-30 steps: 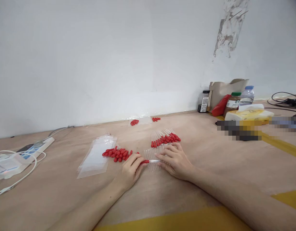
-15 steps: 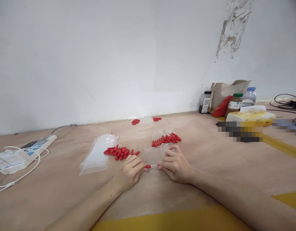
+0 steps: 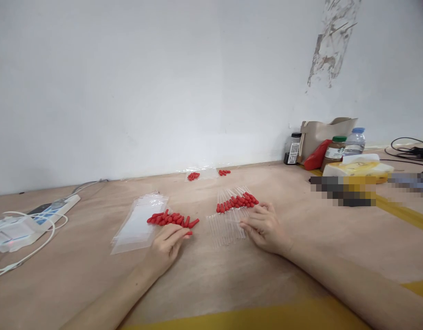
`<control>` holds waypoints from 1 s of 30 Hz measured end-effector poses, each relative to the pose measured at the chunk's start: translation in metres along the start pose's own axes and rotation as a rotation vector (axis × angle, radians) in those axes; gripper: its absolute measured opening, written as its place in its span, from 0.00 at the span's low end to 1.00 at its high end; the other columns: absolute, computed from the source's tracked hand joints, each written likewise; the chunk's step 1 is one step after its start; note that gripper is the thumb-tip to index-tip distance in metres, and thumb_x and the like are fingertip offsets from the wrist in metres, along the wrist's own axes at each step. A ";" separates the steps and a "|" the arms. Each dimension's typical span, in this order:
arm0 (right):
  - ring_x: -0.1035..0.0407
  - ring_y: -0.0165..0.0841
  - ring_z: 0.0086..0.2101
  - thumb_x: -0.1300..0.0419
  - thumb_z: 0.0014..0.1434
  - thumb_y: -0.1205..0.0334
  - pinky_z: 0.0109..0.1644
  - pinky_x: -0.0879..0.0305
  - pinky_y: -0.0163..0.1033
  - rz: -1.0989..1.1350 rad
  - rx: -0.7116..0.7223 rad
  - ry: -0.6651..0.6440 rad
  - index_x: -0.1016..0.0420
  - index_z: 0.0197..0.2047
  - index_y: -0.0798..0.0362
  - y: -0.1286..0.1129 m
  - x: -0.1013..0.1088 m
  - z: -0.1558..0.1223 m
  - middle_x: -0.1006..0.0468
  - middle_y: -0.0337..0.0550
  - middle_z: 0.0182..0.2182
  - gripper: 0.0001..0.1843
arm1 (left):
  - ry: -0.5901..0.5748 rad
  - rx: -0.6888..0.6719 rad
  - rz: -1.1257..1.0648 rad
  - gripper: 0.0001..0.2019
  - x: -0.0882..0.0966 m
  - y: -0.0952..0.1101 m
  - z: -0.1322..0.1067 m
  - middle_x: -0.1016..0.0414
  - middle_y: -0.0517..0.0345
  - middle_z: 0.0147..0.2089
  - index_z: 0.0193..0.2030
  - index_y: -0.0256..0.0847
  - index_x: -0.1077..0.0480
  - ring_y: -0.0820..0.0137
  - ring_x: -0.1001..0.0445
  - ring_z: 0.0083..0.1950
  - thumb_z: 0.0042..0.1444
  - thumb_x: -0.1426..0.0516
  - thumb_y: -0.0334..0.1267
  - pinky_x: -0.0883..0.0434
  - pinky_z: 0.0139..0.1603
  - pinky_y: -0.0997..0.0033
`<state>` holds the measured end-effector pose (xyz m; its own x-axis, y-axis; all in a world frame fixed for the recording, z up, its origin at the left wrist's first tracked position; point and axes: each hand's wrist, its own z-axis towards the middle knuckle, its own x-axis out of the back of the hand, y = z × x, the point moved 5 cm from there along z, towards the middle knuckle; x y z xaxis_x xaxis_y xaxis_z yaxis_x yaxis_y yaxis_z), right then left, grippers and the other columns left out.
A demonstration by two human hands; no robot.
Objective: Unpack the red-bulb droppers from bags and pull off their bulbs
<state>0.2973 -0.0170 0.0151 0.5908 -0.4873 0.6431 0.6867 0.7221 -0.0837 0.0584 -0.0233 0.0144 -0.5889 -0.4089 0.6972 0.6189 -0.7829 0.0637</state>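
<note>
My left hand (image 3: 168,243) is closed in a pinch on a small red rubber bulb (image 3: 189,233), just in front of a pile of red bulbs (image 3: 170,218). Farther right, my right hand (image 3: 266,229) has its fingertips pinched together at the right side of a row of thin clear tubes (image 3: 221,229). A faint clear tube (image 3: 234,222) runs left from those fingertips. Behind the row lie several droppers (image 3: 237,200), clear tubes with red bulbs on their near ends; the right fingers come close to the rightmost ones.
Clear plastic bags (image 3: 139,224) lie left of the bulb pile. Small bags with red bulbs (image 3: 193,176) rest by the wall. A power strip (image 3: 56,213) with white cables is at left. Bottles (image 3: 335,149), a grey bag (image 3: 328,130) and a tissue pack (image 3: 358,169) stand at right.
My hands have moved apart: the left went left towards the bulb pile, the right shifted slightly right. The bulb and tube held between them are no longer joined across both hands.
</note>
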 end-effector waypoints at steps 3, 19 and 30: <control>0.37 0.29 0.29 0.49 0.58 0.61 0.43 0.51 0.40 0.031 -0.163 0.084 0.27 0.39 0.50 0.013 0.001 0.005 0.24 0.39 0.27 0.11 | 0.146 0.221 0.054 0.10 0.022 -0.018 0.007 0.32 0.55 0.39 0.44 0.43 0.31 0.70 0.32 0.39 0.57 0.50 0.35 0.33 0.41 0.70; 0.41 0.31 0.30 0.49 0.57 0.62 0.38 0.56 0.42 -0.200 -0.016 -0.094 0.26 0.32 0.52 -0.010 -0.031 0.020 0.28 0.41 0.23 0.10 | 0.054 0.842 0.163 0.15 0.042 -0.117 -0.013 0.27 0.58 0.37 0.38 0.41 0.32 0.69 0.32 0.32 0.47 0.47 0.48 0.37 0.29 0.73; 0.42 0.34 0.34 0.47 0.51 0.42 0.41 0.56 0.43 -0.089 -0.009 -0.243 0.27 0.35 0.52 -0.016 -0.033 0.016 0.30 0.43 0.29 0.22 | -0.060 0.839 0.207 0.14 0.031 -0.120 -0.018 0.26 0.59 0.33 0.34 0.43 0.29 0.70 0.32 0.29 0.50 0.49 0.49 0.36 0.31 0.72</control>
<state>0.2600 -0.0042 0.0078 0.4094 -0.4156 0.8122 0.7360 0.6766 -0.0247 -0.0441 0.0494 0.0154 -0.4082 -0.4612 0.7878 0.9035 -0.0806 0.4210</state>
